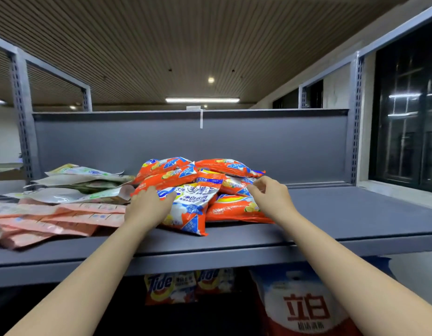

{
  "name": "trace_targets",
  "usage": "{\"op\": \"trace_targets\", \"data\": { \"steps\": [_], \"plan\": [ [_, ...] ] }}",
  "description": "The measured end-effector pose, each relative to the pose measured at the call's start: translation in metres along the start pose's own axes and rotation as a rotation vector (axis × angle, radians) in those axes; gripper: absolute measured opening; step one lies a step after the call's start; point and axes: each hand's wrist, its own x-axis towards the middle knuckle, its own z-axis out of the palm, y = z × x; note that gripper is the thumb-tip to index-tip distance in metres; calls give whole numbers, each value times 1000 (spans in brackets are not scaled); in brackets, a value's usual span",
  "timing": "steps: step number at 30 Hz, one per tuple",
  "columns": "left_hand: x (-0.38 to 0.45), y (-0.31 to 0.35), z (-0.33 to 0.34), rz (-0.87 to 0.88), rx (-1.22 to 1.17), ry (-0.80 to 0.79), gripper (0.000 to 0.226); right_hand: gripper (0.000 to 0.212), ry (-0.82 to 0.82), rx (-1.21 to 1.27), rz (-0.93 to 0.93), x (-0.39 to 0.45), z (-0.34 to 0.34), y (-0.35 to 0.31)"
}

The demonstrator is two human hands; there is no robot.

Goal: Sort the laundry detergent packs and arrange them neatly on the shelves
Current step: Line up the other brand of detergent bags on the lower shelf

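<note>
The orange detergent packs (200, 187) lay heaped mid-shelf (355, 214), towards its back panel. The left hand (149, 209) rested flat, fingers spread, on the front pack, probably steadying it; the right hand (270, 195) pinched a pack's edge, seemingly to straighten the pile.

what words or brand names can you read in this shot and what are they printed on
"Tide" on the orange pack on the lower shelf.
"立白" on the big red and white bag down there; the smaller line beneath is too blurred.
"净白" on the front orange pack under the left hand; the rest is unclear.
"608" on the orange pack below the right hand.
Pink pouches and white-green pouches: unreadable.
</note>
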Motion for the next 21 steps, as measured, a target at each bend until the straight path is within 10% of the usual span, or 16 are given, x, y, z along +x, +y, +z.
{"op": "trace_targets", "data": {
  "steps": [9, 21],
  "plan": [
    [39, -15, 18, -94, -244, -149, 115, 59, -17, -149, -68, 63, 39, -19],
    [36, -14, 25, -103, -364, -81, 117, 32, 159, -304, -159, 59, 44, -20]
  ]
}}
